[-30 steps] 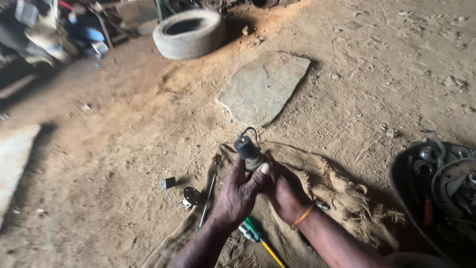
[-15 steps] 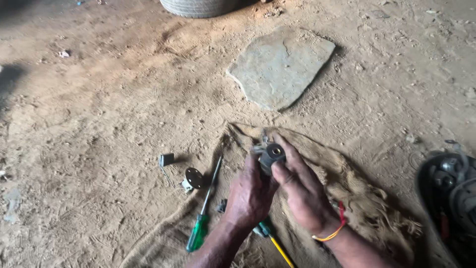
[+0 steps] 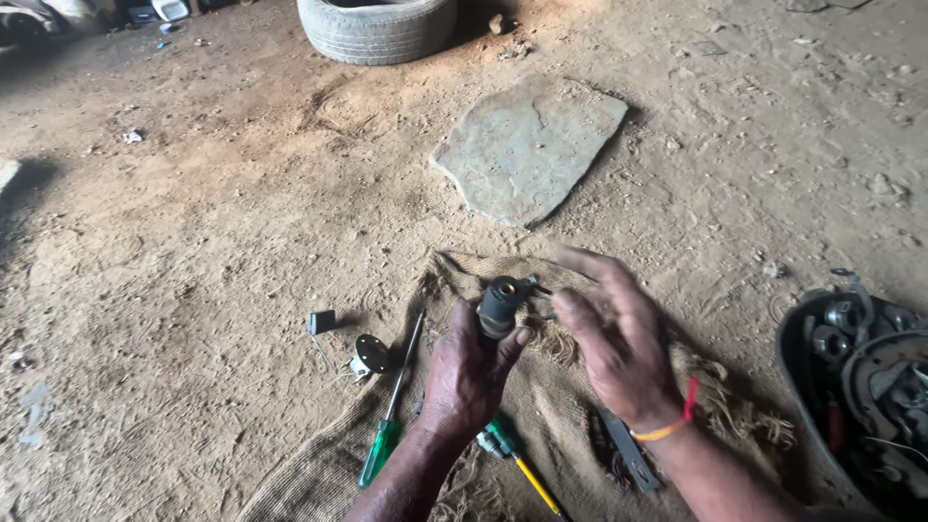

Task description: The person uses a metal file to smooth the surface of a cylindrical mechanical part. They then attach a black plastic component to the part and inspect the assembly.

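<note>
Dirt floor (image 3: 193, 242), sack (image 3: 541, 387) underfoot; left hand (image 3: 469, 372) grips black part (image 3: 500, 304); right hand (image 3: 619, 338) loose beside it; best hold the part steady over the sack

Your right hand (image 3: 619, 353) is motion-blurred, your left hand (image 3: 469, 372) hides the black cylinder's (image 3: 498, 304) lower half, and the frame edge crops the tyre (image 3: 377, 29).

Left hand (image 3: 471, 372) fisted, thumb up; right hand (image 3: 616, 340) open beside it, fingers spread.
</note>
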